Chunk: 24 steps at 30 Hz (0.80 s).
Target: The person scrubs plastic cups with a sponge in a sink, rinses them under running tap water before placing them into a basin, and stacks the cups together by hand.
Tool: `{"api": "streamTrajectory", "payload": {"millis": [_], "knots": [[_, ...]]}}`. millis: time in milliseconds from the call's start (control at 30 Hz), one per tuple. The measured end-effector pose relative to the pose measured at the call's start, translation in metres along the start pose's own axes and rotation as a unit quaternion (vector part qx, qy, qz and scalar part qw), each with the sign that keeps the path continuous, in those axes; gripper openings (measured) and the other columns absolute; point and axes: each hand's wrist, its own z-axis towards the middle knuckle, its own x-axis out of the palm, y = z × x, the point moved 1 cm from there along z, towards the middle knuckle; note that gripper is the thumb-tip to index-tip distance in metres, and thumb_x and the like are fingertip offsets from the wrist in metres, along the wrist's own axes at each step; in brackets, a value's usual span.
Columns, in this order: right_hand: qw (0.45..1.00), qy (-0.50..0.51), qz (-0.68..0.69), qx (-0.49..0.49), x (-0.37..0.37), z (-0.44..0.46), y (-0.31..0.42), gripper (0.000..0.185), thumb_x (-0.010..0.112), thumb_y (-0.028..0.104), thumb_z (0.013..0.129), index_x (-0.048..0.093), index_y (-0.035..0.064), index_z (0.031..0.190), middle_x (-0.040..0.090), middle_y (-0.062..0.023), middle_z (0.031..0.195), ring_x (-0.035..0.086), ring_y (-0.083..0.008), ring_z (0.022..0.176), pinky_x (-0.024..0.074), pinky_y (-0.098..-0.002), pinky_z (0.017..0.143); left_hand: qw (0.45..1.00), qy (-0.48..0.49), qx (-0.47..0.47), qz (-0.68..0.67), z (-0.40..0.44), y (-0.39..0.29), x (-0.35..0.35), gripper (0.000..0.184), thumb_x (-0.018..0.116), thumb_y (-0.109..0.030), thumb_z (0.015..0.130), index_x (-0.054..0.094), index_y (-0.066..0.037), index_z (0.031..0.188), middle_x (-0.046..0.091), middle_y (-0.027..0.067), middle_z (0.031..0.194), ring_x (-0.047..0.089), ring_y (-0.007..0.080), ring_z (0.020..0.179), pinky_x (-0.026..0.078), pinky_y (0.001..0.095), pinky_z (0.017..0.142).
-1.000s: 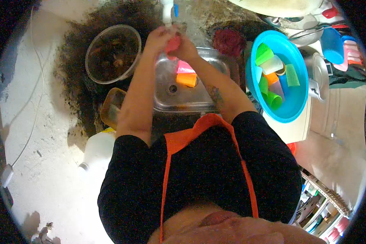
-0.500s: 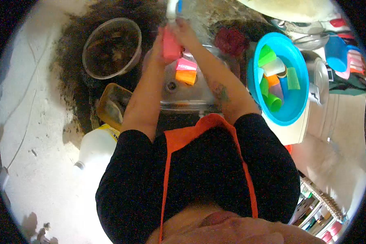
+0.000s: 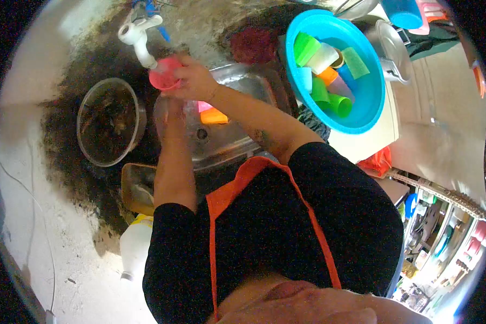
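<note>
My right hand (image 3: 196,81) grips a pink cup (image 3: 165,74), its open mouth facing up under the spout of a white tap (image 3: 141,46). Just below the cup is my left hand (image 3: 174,105), blurred, with its fingers hidden. In the metal sink (image 3: 229,137), an orange cup (image 3: 214,116) lies on its side against a pink one (image 3: 204,106), close to the drain.
A blue tub (image 3: 371,108) with several coloured cups stands right of the sink. To the left are a round clear container (image 3: 136,135), a yellowish rectangular container (image 3: 137,189) and a white jug (image 3: 135,243). A dark red scrubber-like bundle (image 3: 252,45) lies behind the sink.
The view has shifted, so the sink and tub appear further left. The pink cup, earlier between both hands, is now upright in my right hand under the tap, and my left hand is lower.
</note>
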Motion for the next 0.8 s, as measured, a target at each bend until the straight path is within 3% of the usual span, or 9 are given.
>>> {"api": "streamTrajectory", "payload": {"millis": [133, 233, 300, 367, 500, 533, 633, 733, 800], "knots": [[0.986, 0.124, -0.05, 0.102, -0.004, -0.002, 0.003, 0.045, 0.073, 0.032, 0.053, 0.057, 0.0104, 0.089, 0.049, -0.0159, 0.106, 0.051, -0.031, 0.093, 0.0447, -0.0377, 0.078, 0.939, 0.013, -0.065, 0.337, 0.014, 0.115, -0.056, 0.036, 0.057, -0.032, 0.075, 0.053, -0.008, 0.102, 0.056, 0.0066, 0.096, 0.054, 0.0209, 0.087, 0.043, 0.034, 0.074], [0.98, -0.051, 0.04, 0.19, -0.01, 0.007, 0.016, 0.065, 0.075, 0.029, 0.05, 0.047, 0.0112, 0.106, 0.047, -0.0154, 0.108, 0.05, -0.0312, 0.095, 0.0444, -0.0378, 0.079, 0.812, 0.053, -0.083, 0.575, 0.02, 0.169, -0.074, 0.033, 0.058, -0.031, 0.073, 0.055, -0.006, 0.096, 0.058, 0.0072, 0.09, 0.055, 0.0215, 0.082, 0.044, 0.034, 0.07], [0.961, 0.148, -0.041, 0.228, -0.009, 0.01, 0.012, 0.077, 0.074, 0.027, 0.049, 0.037, 0.0109, 0.115, 0.046, -0.0154, 0.107, 0.048, -0.033, 0.095, 0.0443, -0.0388, 0.079, 0.768, 0.043, -0.05, 0.637, 0.028, 0.192, -0.076, 0.032, 0.059, -0.03, 0.072, 0.057, -0.005, 0.092, 0.059, 0.0075, 0.086, 0.057, 0.0219, 0.079, 0.045, 0.0341, 0.068], [0.97, 0.112, -0.068, 0.203, -0.015, 0.015, 0.022, 0.072, 0.071, 0.029, 0.052, 0.039, 0.01, 0.113, 0.046, -0.014, 0.105, 0.047, -0.0328, 0.096, 0.0445, -0.0399, 0.079, 0.801, -0.077, 0.067, 0.589, 0.035, 0.2, -0.079, 0.025, 0.061, -0.025, 0.071, 0.059, -0.005, 0.086, 0.06, 0.0077, 0.077, 0.058, 0.023, 0.073, 0.045, 0.0337, 0.065], [0.968, 0.129, -0.139, 0.166, 0.01, 0.003, -0.006, 0.061, 0.069, 0.031, 0.055, 0.045, 0.0074, 0.106, 0.046, -0.0126, 0.102, 0.044, -0.032, 0.099, 0.046, -0.0403, 0.076, 0.986, -0.063, -0.124, 0.093, 0.011, 0.121, -0.05, 0.019, 0.064, -0.02, 0.067, 0.059, -0.006, 0.08, 0.06, 0.0102, 0.07, 0.058, 0.0267, 0.067, 0.045, 0.0333, 0.063], [0.969, 0.131, -0.134, 0.161, 0.015, -0.003, -0.007, 0.061, 0.069, 0.031, 0.055, 0.045, 0.0074, 0.106, 0.046, -0.0126, 0.102, 0.044, -0.032, 0.099, 0.046, -0.0403, 0.076, 0.982, -0.054, -0.032, 0.176, -0.006, 0.092, -0.023, 0.021, 0.064, -0.021, 0.067, 0.058, -0.006, 0.08, 0.06, 0.0121, 0.074, 0.057, 0.0273, 0.069, 0.045, 0.0336, 0.063], [0.981, 0.07, -0.149, 0.103, 0.01, -0.001, 0.002, 0.059, 0.07, 0.032, 0.055, 0.047, 0.0078, 0.103, 0.05, -0.0128, 0.095, 0.048, -0.0306, 0.094, 0.0467, -0.0379, 0.073, 0.789, -0.033, 0.158, 0.593, -0.002, 0.044, -0.001, 0.027, 0.064, -0.022, 0.068, 0.055, -0.004, 0.086, 0.059, 0.0121, 0.081, 0.056, 0.0245, 0.072, 0.044, 0.0332, 0.064], [0.964, 0.087, 0.094, 0.231, 0.006, -0.005, 0.014, 0.057, 0.063, 0.035, 0.067, 0.043, 0.0073, 0.112, 0.052, -0.0163, 0.099, 0.053, -0.0308, 0.09, 0.0456, -0.0384, 0.077, 0.857, -0.048, 0.156, 0.489, -0.013, 0.026, 0.014, 0.027, 0.061, -0.022, 0.071, 0.054, -0.004, 0.089, 0.058, 0.0108, 0.082, 0.056, 0.0242, 0.072, 0.045, 0.0339, 0.064], [0.732, 0.085, 0.511, 0.442, 0.016, -0.01, 0.004, 0.048, 0.051, 0.04, 0.076, 0.046, 0.0072, 0.11, 0.055, -0.0148, 0.097, 0.055, -0.0292, 0.086, 0.0463, -0.0404, 0.072, 0.92, -0.044, 0.136, 0.365, -0.016, 0.012, 0.028, 0.026, 0.059, -0.022, 0.072, 0.054, -0.004, 0.091, 0.058, 0.01, 0.083, 0.056, 0.024, 0.072, 0.046, 0.0344, 0.064]]}}
